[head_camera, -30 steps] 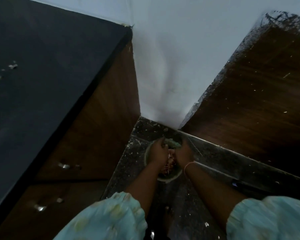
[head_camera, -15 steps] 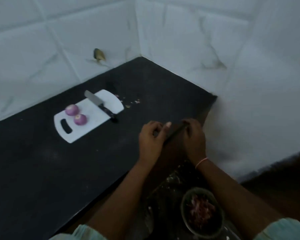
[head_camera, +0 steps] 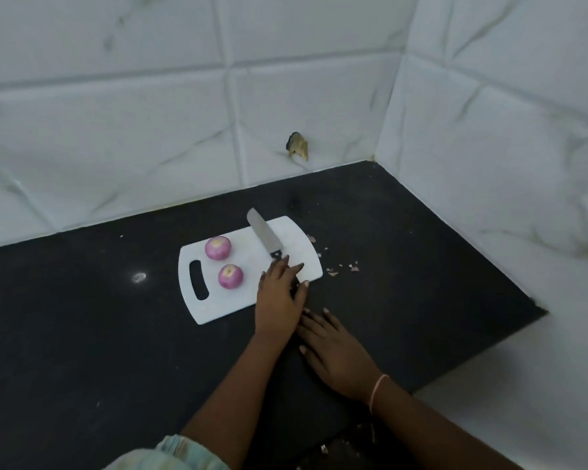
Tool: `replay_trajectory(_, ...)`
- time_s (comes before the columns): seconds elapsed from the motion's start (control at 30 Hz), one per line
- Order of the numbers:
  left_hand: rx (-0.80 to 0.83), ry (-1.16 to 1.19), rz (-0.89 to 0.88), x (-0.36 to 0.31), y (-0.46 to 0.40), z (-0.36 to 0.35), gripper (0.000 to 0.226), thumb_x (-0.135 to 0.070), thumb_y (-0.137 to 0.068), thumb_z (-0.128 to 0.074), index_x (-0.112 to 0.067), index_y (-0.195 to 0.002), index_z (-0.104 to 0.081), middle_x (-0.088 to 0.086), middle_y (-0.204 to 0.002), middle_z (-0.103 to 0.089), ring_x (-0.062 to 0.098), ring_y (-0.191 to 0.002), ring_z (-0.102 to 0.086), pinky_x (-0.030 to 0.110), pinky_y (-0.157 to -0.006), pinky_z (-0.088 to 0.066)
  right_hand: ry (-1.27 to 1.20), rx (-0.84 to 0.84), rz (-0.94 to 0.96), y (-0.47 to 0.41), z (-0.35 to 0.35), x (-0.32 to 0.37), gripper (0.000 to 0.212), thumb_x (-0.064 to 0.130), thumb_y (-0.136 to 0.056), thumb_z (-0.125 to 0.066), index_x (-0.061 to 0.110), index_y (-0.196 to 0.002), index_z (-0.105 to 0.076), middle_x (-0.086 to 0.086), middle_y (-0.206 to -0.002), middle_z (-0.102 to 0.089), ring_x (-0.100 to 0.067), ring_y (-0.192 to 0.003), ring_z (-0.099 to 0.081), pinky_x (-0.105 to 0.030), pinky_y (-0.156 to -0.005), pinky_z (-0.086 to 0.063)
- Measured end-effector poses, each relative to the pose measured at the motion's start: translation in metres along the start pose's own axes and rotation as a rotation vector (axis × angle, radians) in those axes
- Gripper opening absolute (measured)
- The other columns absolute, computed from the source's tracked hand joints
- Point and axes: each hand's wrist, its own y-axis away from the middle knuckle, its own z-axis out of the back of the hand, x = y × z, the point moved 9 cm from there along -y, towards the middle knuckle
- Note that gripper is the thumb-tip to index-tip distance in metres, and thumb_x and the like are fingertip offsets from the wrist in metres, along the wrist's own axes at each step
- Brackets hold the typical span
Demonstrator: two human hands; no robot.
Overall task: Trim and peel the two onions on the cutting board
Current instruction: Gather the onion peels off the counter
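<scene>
Two purple onions with pale cut tops, the far onion (head_camera: 218,247) and the near onion (head_camera: 230,276), stand on a white cutting board (head_camera: 225,307) on the black counter. A knife lies slantwise across the board's right part, its blade (head_camera: 263,234) pointing away from me. My left hand (head_camera: 279,296) lies over the knife's dark handle with fairly straight fingers, hiding most of it. Just right of it and nearer to me, my right hand (head_camera: 333,347) rests flat on the counter, holding nothing.
Small bits of onion peel (head_camera: 340,268) are scattered on the counter right of the board. White tiled walls meet in a corner behind, with a small dark object (head_camera: 297,145) on the back wall. The counter's right edge (head_camera: 536,310) drops off nearby.
The view rose from a bowl on the floor to the counter. Both hands moved from the counter's edge to the board; my left hand now lies on the knife handle, my right on the counter.
</scene>
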Motion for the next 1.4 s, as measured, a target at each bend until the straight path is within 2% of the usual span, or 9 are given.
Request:
replay_trajectory(0.23,-0.027,0.090,0.022,0.016,0.002,-0.003,0.021,-0.019,-0.089,-0.065,-0.019,-0.110,-0.067,-0.003,-0.148,-0.049,0.013,-0.141,-0.038,0.033,-0.115,-0.035,0.088,-0.078,-0.171,-0.013,0.008,-0.042,0.051,0.037,-0.101,-0.033,0.017,-0.147,-0.041,0.001,-0.155,-0.035,-0.015,-0.144,-0.030,-0.038,-0.118,-0.014)
replay_trajectory(0.4,-0.041,0.158,0.087,0.018,0.004,0.005,0.052,-0.011,-0.085,-0.068,-0.017,-0.135,-0.054,-0.004,-0.153,-0.039,0.007,-0.141,-0.035,0.015,-0.110,-0.034,0.052,-0.247,-0.522,-0.009,0.037,-0.115,0.058,0.041,-0.099,-0.023,0.011,-0.147,-0.040,-0.005,-0.156,-0.034,-0.016,-0.147,-0.023,-0.040,-0.122,-0.011)
replay_trajectory(0.5,-0.069,0.236,0.122,0.017,0.006,0.012,0.071,-0.004,-0.083,-0.069,-0.017,-0.147,-0.040,-0.002,-0.152,-0.039,0.003,-0.138,-0.035,-0.001,-0.102,-0.024,-0.010,-0.335,-0.497,-0.011,0.048,-0.107,0.051,0.034,-0.100,-0.029,0.010,-0.143,-0.044,-0.007,-0.151,-0.041,-0.017,-0.144,-0.030,-0.041,-0.121,-0.017)
replay_trajectory(0.73,-0.145,0.288,0.181,0.020,0.006,0.016,0.066,-0.007,-0.089,-0.063,-0.020,-0.148,-0.036,-0.008,-0.147,-0.041,-0.002,-0.133,-0.036,0.004,-0.108,-0.023,-0.005,-0.153,-0.109,-0.041,0.009,-0.034,0.042,0.020,-0.093,-0.040,0.012,-0.130,-0.060,-0.004,-0.134,-0.060,-0.019,-0.128,-0.052,-0.035,-0.118,-0.022)
replay_trajectory(0.93,0.023,-0.074,0.098,0.018,-0.013,0.006,0.046,-0.013,-0.091,-0.059,-0.019,-0.136,-0.056,0.001,-0.157,-0.035,0.018,-0.140,-0.037,0.036,-0.114,-0.036,0.074,-0.232,-0.425,-0.029,0.024,-0.074,0.045,0.028,-0.094,-0.034,0.014,-0.128,-0.060,-0.003,-0.134,-0.057,-0.020,-0.134,-0.043,-0.044,-0.121,-0.012)
replay_trajectory(1.0,0.123,-0.181,0.077,0.020,-0.023,0.002,0.047,-0.018,-0.097,-0.050,-0.023,-0.144,-0.048,0.001,-0.163,-0.025,0.021,-0.148,-0.026,0.044,-0.118,-0.027,0.057,-0.257,-0.426,-0.029,0.028,-0.070,0.044,0.028,-0.095,-0.036,0.012,-0.128,-0.059,-0.006,-0.132,-0.056,-0.022,-0.134,-0.042,-0.044,-0.121,-0.013)
replay_trajectory(1.07,0.240,-0.247,0.104,0.030,-0.028,-0.006,0.050,-0.022,-0.104,-0.038,-0.025,-0.153,-0.032,-0.001,-0.167,-0.009,0.023,-0.153,-0.009,0.049,-0.122,-0.009,0.011,-0.215,-0.269,-0.034,0.023,-0.052,0.042,0.027,-0.096,-0.039,0.012,-0.130,-0.057,-0.007,-0.133,-0.056,-0.021,-0.135,-0.043,-0.040,-0.121,-0.017)
replay_trajectory(1.2,0.306,-0.319,0.100,0.041,-0.031,-0.011,0.052,-0.027,-0.107,-0.031,-0.026,-0.157,-0.018,-0.004,-0.167,0.003,0.020,-0.154,-0.003,0.045,-0.122,-0.001,-0.004,-0.001,0.121,-0.041,0.003,-0.006,0.044,0.031,-0.097,-0.040,0.016,-0.137,-0.050,-0.004,-0.141,-0.051,-0.019,-0.137,-0.040,-0.041,-0.120,-0.023)
replay_trajectory(1.4,0.244,-0.313,0.120,0.050,-0.030,-0.001,0.056,-0.024,-0.105,-0.036,-0.021,-0.158,-0.017,0.001,-0.167,-0.002,0.017,-0.154,-0.006,0.037,-0.123,-0.003,0.001,0.062,0.107,-0.056,-0.012,0.004,0.047,0.037,-0.098,-0.035,0.021,-0.141,-0.046,0.002,-0.149,-0.044,-0.016,-0.143,-0.032,-0.043,-0.121,-0.017)
